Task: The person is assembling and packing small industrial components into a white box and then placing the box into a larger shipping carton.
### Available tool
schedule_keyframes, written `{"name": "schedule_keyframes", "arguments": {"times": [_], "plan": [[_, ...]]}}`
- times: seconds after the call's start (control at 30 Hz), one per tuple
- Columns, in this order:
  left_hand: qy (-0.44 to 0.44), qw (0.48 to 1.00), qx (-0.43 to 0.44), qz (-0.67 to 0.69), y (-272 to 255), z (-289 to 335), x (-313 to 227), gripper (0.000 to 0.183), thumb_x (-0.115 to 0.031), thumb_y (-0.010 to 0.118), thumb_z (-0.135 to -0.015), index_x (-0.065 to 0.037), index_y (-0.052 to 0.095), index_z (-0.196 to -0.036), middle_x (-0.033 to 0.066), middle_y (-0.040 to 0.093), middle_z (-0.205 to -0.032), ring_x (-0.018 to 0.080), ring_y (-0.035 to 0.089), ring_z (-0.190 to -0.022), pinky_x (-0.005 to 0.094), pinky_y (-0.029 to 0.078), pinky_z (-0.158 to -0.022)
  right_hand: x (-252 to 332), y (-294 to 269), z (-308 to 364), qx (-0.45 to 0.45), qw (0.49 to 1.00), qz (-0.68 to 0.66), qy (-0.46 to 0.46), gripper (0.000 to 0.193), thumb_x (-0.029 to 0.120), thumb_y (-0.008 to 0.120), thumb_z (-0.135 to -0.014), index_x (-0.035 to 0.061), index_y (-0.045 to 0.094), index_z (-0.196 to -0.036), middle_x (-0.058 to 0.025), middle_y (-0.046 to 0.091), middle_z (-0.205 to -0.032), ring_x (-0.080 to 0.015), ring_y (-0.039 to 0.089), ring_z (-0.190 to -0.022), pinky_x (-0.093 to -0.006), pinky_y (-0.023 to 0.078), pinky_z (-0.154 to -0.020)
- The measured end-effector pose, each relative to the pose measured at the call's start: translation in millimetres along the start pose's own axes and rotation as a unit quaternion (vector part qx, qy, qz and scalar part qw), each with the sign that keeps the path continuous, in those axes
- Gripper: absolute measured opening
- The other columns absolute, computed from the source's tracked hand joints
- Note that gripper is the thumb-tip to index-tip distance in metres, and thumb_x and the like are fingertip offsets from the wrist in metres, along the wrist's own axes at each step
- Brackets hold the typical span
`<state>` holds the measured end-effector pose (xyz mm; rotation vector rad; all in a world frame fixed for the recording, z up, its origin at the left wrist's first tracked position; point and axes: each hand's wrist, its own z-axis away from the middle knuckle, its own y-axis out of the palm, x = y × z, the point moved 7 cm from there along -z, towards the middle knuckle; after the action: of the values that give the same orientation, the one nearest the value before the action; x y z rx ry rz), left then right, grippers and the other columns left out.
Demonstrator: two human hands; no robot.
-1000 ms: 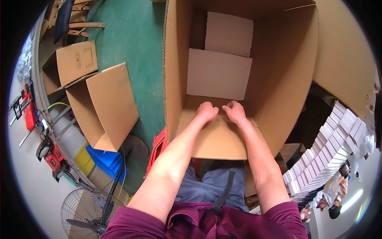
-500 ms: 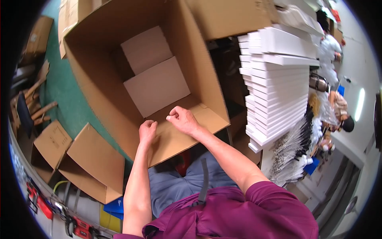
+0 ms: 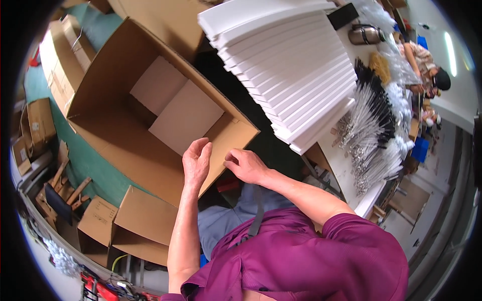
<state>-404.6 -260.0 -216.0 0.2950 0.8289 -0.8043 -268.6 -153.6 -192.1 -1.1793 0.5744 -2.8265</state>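
Note:
A large open cardboard box stands in front of me, tilted in view. Two flat white boxes lie side by side on its bottom. My left hand is raised over the box's near side, fingers loosely bent and apart, holding nothing that I can see. Close to the near right rim is my right hand, its fingers curled with a gap at the thumb and no object visible in them. To the right rises a tall stack of slim white boxes, which neither hand touches.
A white table on the right bears bundles of clear and black strands, a steel flask and plastic bags. Another person works beyond it. Open cartons and wood pieces lie at lower left.
My view has swung right, so the stack and table fill more of it. Both hands have drawn back from inside the box toward its near edge, and the left hand's fingers have loosened.

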Motion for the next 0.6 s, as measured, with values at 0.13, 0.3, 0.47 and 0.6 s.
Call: {"name": "schedule_keyframes", "arguments": {"times": [0.13, 0.3, 0.47, 0.6], "plan": [[0.032, 0.998, 0.057, 0.008, 36, 19, -46, 0.037, -0.018, 0.065, -0.097, 0.007, 0.062, -0.124, 0.0172, 0.071, -0.113, 0.0208, 0.067, -0.105, 0.0329, 0.052, -0.094, 11, -30, 41, -0.088, 0.993, 0.004, -0.085, 0.018, 0.017, 0.069, -0.091, 0.0008, 0.065, -0.098, -0.0137, 0.069, -0.084, -0.0258, 0.069, -0.077, -0.0366, 0.054, -0.069], [0.045, 0.993, 0.106, -0.018, 65, 35, -81, 0.041, -0.020, 0.067, -0.096, 0.006, 0.060, -0.127, 0.0181, 0.070, -0.114, 0.0222, 0.067, -0.107, 0.0345, 0.053, -0.095, -11, -57, 75, -0.111, 0.990, -0.089, 0.007, 0.019, 0.021, 0.069, -0.091, 0.0014, 0.067, -0.091, -0.0140, 0.068, -0.079, -0.0288, 0.069, -0.073, -0.0386, 0.053, -0.065], [0.047, 0.991, 0.116, -0.050, 78, 39, -104, 0.046, -0.020, 0.067, -0.095, 0.006, 0.056, -0.131, 0.0205, 0.068, -0.118, 0.0240, 0.067, -0.111, 0.0353, 0.052, -0.097, -19, -95, 117, -0.230, 0.971, -0.065, -0.016, 0.016, 0.016, 0.069, -0.092, 0.0007, 0.069, -0.090, -0.0148, 0.067, -0.074, -0.0255, 0.066, -0.064, -0.0347, 0.051, -0.058], [0.087, 0.993, 0.075, -0.002, 74, 24, -135, 0.049, -0.020, 0.066, -0.096, 0.007, 0.052, -0.134, 0.0211, 0.067, -0.119, 0.0251, 0.066, -0.113, 0.0349, 0.051, -0.098, -19, -132, 137, -0.316, 0.942, -0.111, -0.021, 0.015, 0.015, 0.069, -0.095, 0.0011, 0.069, -0.089, -0.0087, 0.067, -0.071, -0.0115, 0.064, -0.064, -0.0286, 0.050, -0.057]]}}
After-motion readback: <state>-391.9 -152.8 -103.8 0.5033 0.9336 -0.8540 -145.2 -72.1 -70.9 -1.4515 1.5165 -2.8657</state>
